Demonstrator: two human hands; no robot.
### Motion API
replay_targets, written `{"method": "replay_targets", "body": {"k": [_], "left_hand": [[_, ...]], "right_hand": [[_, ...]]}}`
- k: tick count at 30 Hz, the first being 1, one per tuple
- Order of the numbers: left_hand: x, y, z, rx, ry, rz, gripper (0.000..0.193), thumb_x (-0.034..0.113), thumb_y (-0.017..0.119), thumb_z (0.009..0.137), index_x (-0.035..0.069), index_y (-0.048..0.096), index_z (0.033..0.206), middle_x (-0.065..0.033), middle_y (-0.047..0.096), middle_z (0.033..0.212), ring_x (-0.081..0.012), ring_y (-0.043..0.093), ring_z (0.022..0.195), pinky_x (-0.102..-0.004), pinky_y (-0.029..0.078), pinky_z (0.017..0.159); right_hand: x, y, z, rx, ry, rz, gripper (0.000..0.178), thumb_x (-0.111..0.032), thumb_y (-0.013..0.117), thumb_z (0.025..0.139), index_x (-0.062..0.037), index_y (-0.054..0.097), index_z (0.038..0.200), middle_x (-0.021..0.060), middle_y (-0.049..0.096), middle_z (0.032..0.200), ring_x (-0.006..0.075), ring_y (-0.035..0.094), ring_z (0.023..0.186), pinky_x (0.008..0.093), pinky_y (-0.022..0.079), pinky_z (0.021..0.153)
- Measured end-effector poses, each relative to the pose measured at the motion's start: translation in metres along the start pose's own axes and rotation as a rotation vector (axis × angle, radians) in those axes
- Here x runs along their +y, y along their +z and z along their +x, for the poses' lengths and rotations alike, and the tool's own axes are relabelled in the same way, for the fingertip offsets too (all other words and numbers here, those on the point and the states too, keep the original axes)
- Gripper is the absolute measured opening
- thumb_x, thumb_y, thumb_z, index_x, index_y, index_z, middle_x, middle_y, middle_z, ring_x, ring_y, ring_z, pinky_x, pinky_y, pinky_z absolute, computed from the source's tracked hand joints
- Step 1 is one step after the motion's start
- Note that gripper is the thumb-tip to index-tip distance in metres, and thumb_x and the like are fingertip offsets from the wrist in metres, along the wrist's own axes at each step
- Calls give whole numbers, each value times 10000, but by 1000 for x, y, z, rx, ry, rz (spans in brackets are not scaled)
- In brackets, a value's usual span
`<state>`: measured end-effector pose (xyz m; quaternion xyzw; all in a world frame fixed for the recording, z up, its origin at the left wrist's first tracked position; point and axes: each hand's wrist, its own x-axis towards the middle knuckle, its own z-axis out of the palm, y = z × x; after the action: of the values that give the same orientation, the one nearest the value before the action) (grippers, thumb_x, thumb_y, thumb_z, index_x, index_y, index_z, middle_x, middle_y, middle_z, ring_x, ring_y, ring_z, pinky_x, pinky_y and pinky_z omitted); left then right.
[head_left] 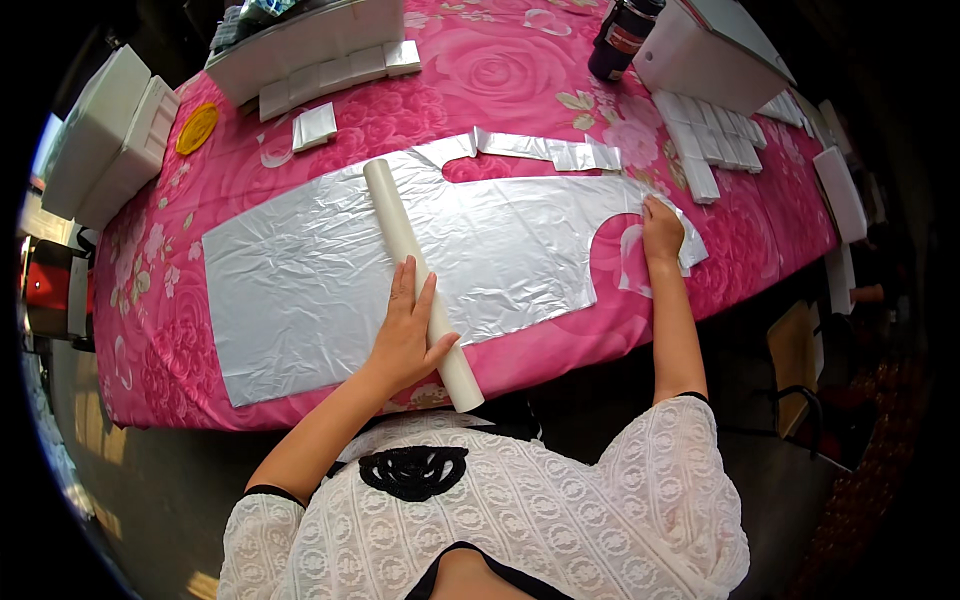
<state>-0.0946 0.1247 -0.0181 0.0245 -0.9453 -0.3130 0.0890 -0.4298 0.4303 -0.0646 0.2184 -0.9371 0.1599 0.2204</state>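
A thin translucent white plastic sheet [310,270] lies flat on a table covered with a pink rose-patterned cloth [500,75]. A long cream cardboard tube [395,215] lies across the sheet, running from far to near. My left hand [405,335] rests flat on the tube's near part, fingers spread. My right hand [662,228] presses down on the sheet's right corner, by a curved cut-out, and pinches the plastic there. A long strap-like strip of the plastic [545,150] lies beyond the cut-out.
Rows of small folded white packets [335,72] line the far left, with more folded white packets [705,145] at the far right. White boxes [110,135] stand at the left end, a yellow lid [197,128] beside them. A dark jar [622,38] and a white box [705,55] stand at the back right.
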Motion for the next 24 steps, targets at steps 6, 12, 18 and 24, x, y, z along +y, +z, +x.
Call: {"method": "replay_targets", "body": {"k": [6,12,18,24], "left_hand": [[8,5,11,0,26,3,673,251,609,779,-12,311,1323,-253,120,1435,-386,93,1344,-438,160,1077],[28,1,18,158,-313,-1131,481,179,560,859,-22,384,1259,-183,434,1283,-256,493,1124,-347,396,935],[-8,-38,14,-70,-786,-1238,277,216,609,842,9,559,1020,-104,620,908,-158,590,789,-298,493,698],[-106,-107,-47,-19,-939,-1004,204,192,575,834,22,581,947,-84,630,874,-147,601,777,-270,477,666]], "right_hand": [[-75,-44,2,168,-159,116,151,-113,668,656,-37,544,695,87,595,709,283,570,678,391,438,634],[-232,-85,-65,-508,28,931,124,-49,641,703,-22,552,784,82,589,679,176,584,577,285,455,540],[-296,-115,-115,-582,-533,1026,239,-125,681,709,-31,562,893,116,582,928,290,569,869,363,466,709],[-273,-138,-136,-409,-287,497,348,-284,711,700,-27,527,845,111,539,814,288,536,754,372,451,633]]}}
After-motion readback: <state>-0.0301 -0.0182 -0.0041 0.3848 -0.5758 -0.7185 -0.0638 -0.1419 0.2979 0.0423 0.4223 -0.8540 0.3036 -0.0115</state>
